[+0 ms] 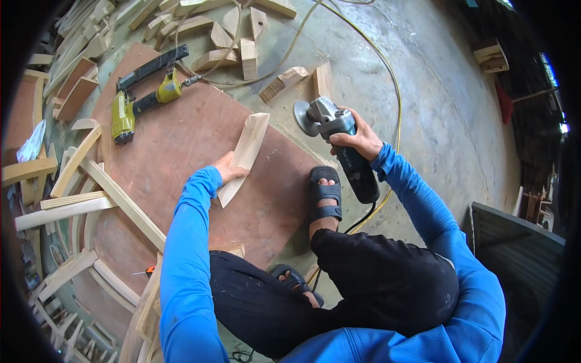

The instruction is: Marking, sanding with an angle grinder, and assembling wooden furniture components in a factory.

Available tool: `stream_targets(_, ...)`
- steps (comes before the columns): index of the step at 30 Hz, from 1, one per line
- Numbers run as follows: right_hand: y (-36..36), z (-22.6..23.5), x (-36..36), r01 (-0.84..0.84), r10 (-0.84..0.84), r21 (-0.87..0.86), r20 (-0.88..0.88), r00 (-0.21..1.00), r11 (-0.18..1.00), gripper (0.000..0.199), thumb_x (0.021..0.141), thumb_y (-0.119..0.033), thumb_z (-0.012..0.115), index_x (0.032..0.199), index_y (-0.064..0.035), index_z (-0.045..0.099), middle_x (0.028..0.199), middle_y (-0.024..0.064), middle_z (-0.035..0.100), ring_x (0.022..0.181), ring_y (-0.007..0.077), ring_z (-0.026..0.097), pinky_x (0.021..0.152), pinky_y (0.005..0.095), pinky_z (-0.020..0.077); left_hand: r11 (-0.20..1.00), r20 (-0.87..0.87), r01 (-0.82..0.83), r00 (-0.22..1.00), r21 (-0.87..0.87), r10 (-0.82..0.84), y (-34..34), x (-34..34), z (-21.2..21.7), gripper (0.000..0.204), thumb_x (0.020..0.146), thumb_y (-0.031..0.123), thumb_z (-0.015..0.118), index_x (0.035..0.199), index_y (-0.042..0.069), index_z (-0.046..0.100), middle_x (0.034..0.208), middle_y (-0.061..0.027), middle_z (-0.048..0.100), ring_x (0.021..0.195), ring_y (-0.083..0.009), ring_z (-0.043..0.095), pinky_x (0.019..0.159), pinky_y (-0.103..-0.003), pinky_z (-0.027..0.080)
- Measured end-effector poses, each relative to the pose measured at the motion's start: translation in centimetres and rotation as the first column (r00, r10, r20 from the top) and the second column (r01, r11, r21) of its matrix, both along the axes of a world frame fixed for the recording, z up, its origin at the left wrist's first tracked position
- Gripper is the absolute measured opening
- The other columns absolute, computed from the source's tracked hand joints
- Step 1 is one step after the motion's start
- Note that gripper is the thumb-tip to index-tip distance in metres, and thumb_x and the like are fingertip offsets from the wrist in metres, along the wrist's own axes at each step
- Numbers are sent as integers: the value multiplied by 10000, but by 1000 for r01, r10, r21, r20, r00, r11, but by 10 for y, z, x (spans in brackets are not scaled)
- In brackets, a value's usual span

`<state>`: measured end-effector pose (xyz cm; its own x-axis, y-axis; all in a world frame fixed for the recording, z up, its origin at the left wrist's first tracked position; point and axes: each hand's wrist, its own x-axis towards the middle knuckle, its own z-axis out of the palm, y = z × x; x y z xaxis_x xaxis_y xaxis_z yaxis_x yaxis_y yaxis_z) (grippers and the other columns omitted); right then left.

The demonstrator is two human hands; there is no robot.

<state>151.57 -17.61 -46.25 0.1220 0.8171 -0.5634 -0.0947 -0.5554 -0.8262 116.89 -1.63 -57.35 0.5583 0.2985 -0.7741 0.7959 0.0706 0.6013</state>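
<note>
My left hand (229,170) grips a pale curved wooden piece (244,155), holding it tilted on a brown plywood board (181,151). My right hand (358,140) is closed around the dark body of an angle grinder (336,142). Its round sanding disc (301,117) hangs just right of the wooden piece, apart from it. My sandalled foot (325,195) rests at the board's right edge, under the grinder.
A yellow-green nail gun (142,97) lies on the board's far left. Wood offcuts (245,57) and curved frame pieces (78,199) ring the board. A yellow cable (387,66) loops over the concrete floor. A dark panel (514,242) stands at right.
</note>
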Motion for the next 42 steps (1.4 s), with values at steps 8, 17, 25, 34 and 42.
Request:
stream_targets(8, -13, -25, -6, -309, 150, 177, 592, 792, 934, 979, 650, -418, 871, 1401, -68, 350, 1176, 229, 598, 1109, 365, 608, 967, 409, 474, 922, -20, 140, 990, 362, -143, -15, -1, 47, 742, 778, 389, 716, 1375, 78, 406, 1208, -228, 621, 1091, -359, 620, 934, -429, 484)
stream_targets(17, 9, -13, -58, -484, 375, -14, 652, 659, 875, 908, 683, -379, 819, 1388, -95, 322, 1077, 288, 633, 1036, 455, 623, 911, 452, 499, 851, -309, 318, 931, 417, -196, -28, 9, 50, 699, 798, 339, 630, 1368, 88, 313, 1121, -314, 621, 1027, -481, 605, 887, -514, 490)
stream_targets(25, 27, -13, -67, -530, 459, -90, 634, 622, 843, 867, 709, -391, 805, 1370, -104, 321, 1102, 280, 634, 1044, 455, 622, 924, 463, 496, 864, -305, 306, 933, 400, -189, -25, 5, 52, 686, 791, 317, 620, 1359, 76, 319, 1118, -312, 624, 1028, -478, 606, 895, -507, 490)
stream_targets(34, 34, -8, -59, -506, 461, -134, 651, 604, 852, 871, 700, -406, 800, 1366, -109, 325, 1109, 271, 639, 1044, 453, 625, 925, 463, 498, 870, -333, 322, 922, 373, -198, -24, 11, 56, 653, 789, 313, 594, 1340, 78, 336, 1094, -309, 634, 1007, -476, 616, 890, -506, 492)
stream_targets(42, 45, -8, -56, -451, 418, -147, 688, 593, 881, 875, 698, -420, 791, 1368, -104, 327, 1086, 274, 642, 1020, 452, 633, 909, 464, 505, 858, -344, 326, 919, 397, -191, -23, 8, 53, 640, 793, 302, 580, 1339, 79, 329, 1072, -310, 639, 989, -478, 622, 871, -512, 499)
